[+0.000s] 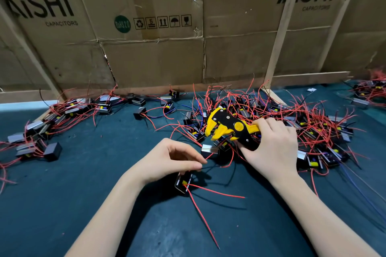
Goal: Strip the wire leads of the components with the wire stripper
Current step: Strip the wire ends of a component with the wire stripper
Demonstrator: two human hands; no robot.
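The left hand (167, 160) pinches a red lead (208, 157) above a small black component (183, 182) on the desk (104, 204). The right hand (273, 148) wraps the wire stripper (229, 129), its jaws apart. A big pile (302, 127) at right probably awaits stripping; the left pile (52, 123) may be finished, though bare ends are too small to tell.

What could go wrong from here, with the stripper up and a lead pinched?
The left hand pinches a red lead close to its tip; the wire stripper in the right hand may nip fingertips. The component under that hand trails loose leads that may snag. The tangled pile behind could drag along.
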